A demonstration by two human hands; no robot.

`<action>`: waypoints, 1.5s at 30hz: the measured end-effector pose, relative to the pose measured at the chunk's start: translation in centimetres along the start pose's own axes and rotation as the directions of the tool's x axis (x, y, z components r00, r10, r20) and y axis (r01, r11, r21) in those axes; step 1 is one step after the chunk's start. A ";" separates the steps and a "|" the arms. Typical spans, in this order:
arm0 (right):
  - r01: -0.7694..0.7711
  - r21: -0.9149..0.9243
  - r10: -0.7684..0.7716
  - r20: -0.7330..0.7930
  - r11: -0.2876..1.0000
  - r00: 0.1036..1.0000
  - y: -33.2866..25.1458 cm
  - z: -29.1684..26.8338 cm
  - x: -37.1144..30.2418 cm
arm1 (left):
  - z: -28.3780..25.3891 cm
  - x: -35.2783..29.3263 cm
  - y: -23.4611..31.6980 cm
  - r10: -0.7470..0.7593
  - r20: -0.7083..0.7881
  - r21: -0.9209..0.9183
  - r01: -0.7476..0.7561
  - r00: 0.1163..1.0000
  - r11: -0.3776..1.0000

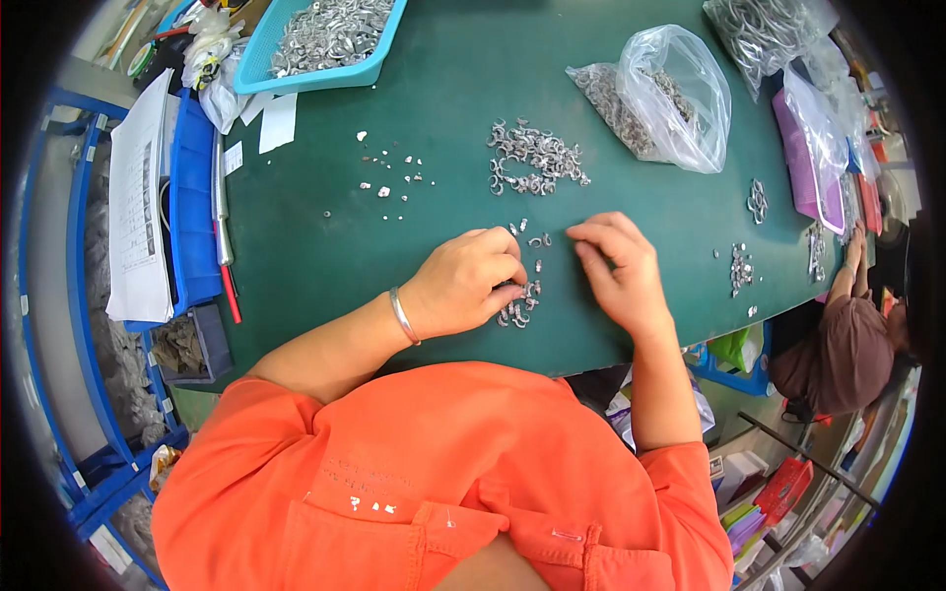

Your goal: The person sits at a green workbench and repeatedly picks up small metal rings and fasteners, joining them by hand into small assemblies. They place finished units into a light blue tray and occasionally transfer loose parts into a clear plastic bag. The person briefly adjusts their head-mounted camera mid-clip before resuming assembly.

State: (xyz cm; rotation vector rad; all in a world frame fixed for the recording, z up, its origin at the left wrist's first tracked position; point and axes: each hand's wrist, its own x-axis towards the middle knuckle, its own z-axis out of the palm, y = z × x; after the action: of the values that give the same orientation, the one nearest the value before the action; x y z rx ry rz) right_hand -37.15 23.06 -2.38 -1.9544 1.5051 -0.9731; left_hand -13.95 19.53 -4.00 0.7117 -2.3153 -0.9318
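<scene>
Above the near part of the green table, my left hand (467, 280) is closed, thumb and fingers bent together. Its fingertips are at a small heap of curved grey metal pieces (516, 313), and whatever they pinch is hidden. To its right, my right hand (625, 280) has a gap between thumb and forefinger, with nothing visible in it. Between the hands lie a few loose metal pieces (538, 240). A larger pile of similar C-shaped metal pieces (534, 158) sits just beyond them.
A light-blue basket (369, 73) of metal parts stands at the far left, with white crumbs (383, 192) nearer. Bags of parts (678, 98) lie at the far right. A blue bin (197, 207) borders the left edge. Another person (838, 345) sits at the right.
</scene>
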 end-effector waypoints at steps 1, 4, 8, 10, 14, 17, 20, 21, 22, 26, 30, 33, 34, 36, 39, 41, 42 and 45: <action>0.068 -0.031 -0.069 -0.018 0.997 0.997 0.2 0.7 -0.1 | 0.0 0.0 0.0 -0.001 0.000 0.004 0.001 1.000 1.000; 0.147 -0.165 -0.156 -0.042 0.975 0.987 -0.4 2.1 0.2 | 0.1 0.1 0.1 -0.001 -0.001 0.009 0.001 1.000 1.000; 0.114 -0.134 -0.131 -0.126 0.984 0.983 -0.2 2.2 0.1 | -0.2 0.2 0.2 0.009 -0.008 0.014 -0.009 1.000 1.000; 0.005 0.021 -0.002 -0.148 1.000 0.989 -0.7 1.7 -0.8 | -0.2 0.1 0.1 -0.003 0.002 -0.006 0.003 1.000 1.000; 0.096 0.178 -0.098 0.003 0.979 0.995 -1.6 1.0 -1.9 | -0.3 0.2 0.0 -0.011 0.010 0.002 0.011 1.000 1.000; 0.101 0.060 -0.103 0.041 0.993 0.994 -2.0 1.7 -1.7 | -0.1 0.3 0.0 0.006 0.007 0.005 -0.006 1.000 1.000; 0.091 0.004 -0.091 0.011 0.996 0.996 -2.2 1.3 -2.0 | -0.2 0.2 0.1 -0.013 0.019 0.009 0.013 1.000 1.000; 0.079 0.017 -0.079 -0.008 0.997 0.997 -2.4 0.9 -2.6 | -0.2 0.2 0.1 -0.016 0.022 -0.009 0.017 1.000 1.000; 0.068 0.030 -0.067 -0.025 0.997 0.997 -2.4 0.4 -3.2 | -0.2 0.0 0.1 -0.021 0.023 -0.027 0.021 1.000 0.999; -0.316 0.441 0.443 -0.222 0.840 0.868 0.1 -5.6 -10.9 | -0.3 -0.3 -0.3 -0.027 0.024 -0.069 0.028 0.999 0.997; -0.358 0.405 0.459 -0.184 0.841 0.869 -1.1 -6.1 -13.5 | -0.3 0.3 0.1 -0.052 0.026 -0.034 0.053 0.998 0.998; -0.444 0.437 0.599 -0.332 0.782 0.729 -0.7 -6.7 -17.0 | -0.7 0.1 0.0 -0.058 0.038 -0.048 0.060 0.998 0.997; -0.473 0.472 0.659 -0.407 0.744 0.632 0.0 -7.2 -19.3 | -0.7 0.2 0.1 -0.049 0.032 -0.043 0.050 0.998 0.998; -0.605 0.475 0.765 -0.474 0.639 0.435 1.9 -7.4 -25.5 | -0.6 0.6 0.4 -0.017 0.040 -0.046 0.019 0.999 0.999; -0.777 0.620 0.977 -0.213 0.111 -0.030 1.1 -5.2 -34.8 | -0.2 0.8 0.1 -0.037 0.052 -0.072 0.041 0.998 0.997; -0.705 0.669 0.952 0.013 -0.235 -0.305 -2.1 -2.5 -37.9 | -0.1 0.8 0.4 -0.096 0.080 -0.089 0.103 0.992 0.991; -0.698 0.629 0.925 0.096 -0.342 -0.366 -2.8 -0.7 -40.1 | -0.2 0.4 0.2 -0.132 0.079 -0.100 0.140 0.988 0.985; -0.480 0.802 0.934 0.290 -0.356 -0.209 -5.6 3.3 -41.2 | -0.3 0.1 -0.1 -0.125 0.074 -0.047 0.128 0.989 0.991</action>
State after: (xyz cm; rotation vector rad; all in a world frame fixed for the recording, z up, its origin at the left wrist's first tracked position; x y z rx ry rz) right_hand -36.89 64.05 -10.31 0.5951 1.7295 -1.0203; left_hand -13.86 19.26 -3.87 0.8242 -2.3200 -1.0860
